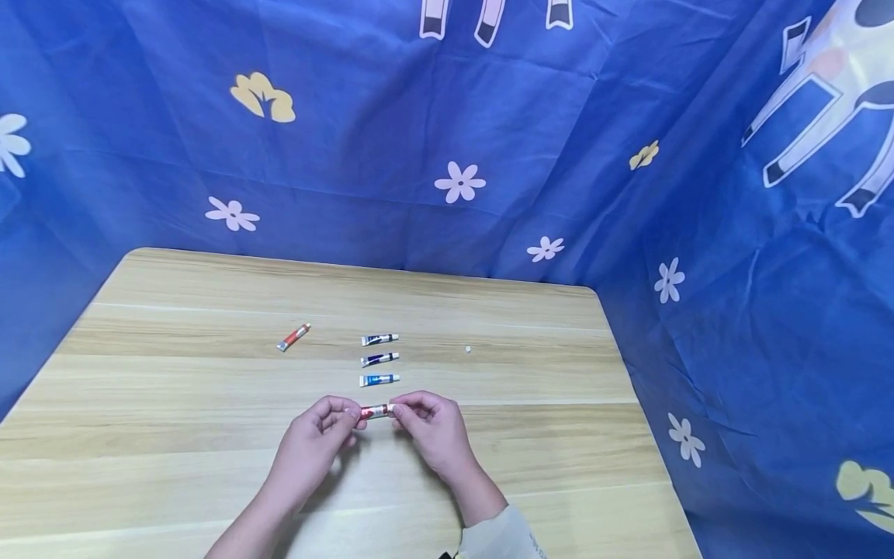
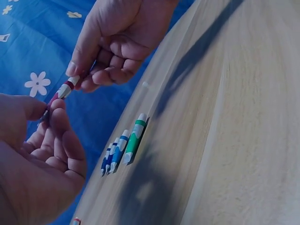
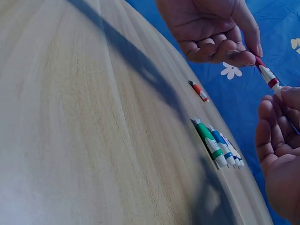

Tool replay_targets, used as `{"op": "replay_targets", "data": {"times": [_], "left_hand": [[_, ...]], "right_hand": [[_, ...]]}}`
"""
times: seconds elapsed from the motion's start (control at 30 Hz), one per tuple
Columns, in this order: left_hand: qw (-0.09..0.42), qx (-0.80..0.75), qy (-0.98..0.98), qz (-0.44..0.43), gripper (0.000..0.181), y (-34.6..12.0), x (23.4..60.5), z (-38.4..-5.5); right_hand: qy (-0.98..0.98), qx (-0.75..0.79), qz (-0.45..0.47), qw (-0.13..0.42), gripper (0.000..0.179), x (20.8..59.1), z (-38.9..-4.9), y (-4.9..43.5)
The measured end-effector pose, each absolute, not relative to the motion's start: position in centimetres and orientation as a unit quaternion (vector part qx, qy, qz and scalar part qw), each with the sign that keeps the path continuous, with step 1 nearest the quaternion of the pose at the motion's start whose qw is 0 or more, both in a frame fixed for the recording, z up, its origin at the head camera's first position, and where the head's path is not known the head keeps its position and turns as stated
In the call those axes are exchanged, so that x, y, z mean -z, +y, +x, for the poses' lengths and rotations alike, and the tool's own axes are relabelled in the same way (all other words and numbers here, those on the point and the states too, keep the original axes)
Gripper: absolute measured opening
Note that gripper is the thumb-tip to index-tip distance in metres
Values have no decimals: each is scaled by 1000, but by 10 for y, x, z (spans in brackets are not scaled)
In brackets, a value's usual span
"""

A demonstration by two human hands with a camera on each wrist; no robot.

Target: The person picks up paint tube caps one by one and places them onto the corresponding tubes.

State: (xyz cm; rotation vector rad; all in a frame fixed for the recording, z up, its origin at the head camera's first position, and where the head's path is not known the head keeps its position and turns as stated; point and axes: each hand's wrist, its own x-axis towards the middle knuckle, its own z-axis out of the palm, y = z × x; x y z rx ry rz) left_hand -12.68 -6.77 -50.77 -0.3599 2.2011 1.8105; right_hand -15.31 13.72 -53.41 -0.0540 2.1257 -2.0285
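A small red paint tube (image 1: 375,411) is held level above the table between both hands. My left hand (image 1: 317,442) pinches its tail end with thumb and fingers. At its white-capped end, my right hand (image 1: 438,439) pinches with thumb and forefinger, partly covering the cap. Just beyond the hands lie a blue tube (image 1: 380,380), a violet-blue tube (image 1: 380,359) and a dark tube (image 1: 380,339) in a column. A green tube (image 2: 135,139) lies beside them in the wrist views; the hands and red tube hide it from the head view.
An orange-red tube (image 1: 294,337) lies slanted to the left of the column. To the right sits a tiny white piece (image 1: 468,349), too small to identify surely. The wooden table (image 1: 174,388) meets blue patterned cloth (image 1: 349,155) at its back and right.
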Motion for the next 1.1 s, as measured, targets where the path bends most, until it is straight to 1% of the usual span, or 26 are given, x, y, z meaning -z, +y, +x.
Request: {"op": "replay_targets", "data": {"times": [0.1,0.27,0.5,0.7,0.8,0.9,0.97,1.0,1.1], "left_hand": [[124,-614,772,-110,21,-67,509,-126],[116,-609,779,-94,21,-66,510,-126],[117,-611,778,-85,24,-65,509,-125],[108,-610,781,-79,24,-64,511,-125],[105,-615,778,-76,22,-64,510,-125],[112,-618,774,-79,20,-64,510,-125],[119,-620,771,-85,18,-64,510,-125],[121,-621,770,-88,18,-65,511,-125],[122,-626,764,-94,19,-65,512,-125]], "right_hand": [[743,662,-25,93,17,535,-154,137],[753,649,-32,99,26,537,-153,135],[767,635,-34,92,40,538,-151,134],[771,627,-45,100,47,537,-152,136],[763,633,-64,110,47,536,-153,139],[746,649,-81,125,34,536,-153,142],[740,654,-97,125,26,536,-153,145],[739,654,-108,120,28,536,-153,146],[747,643,-143,90,45,537,-152,149]]}}
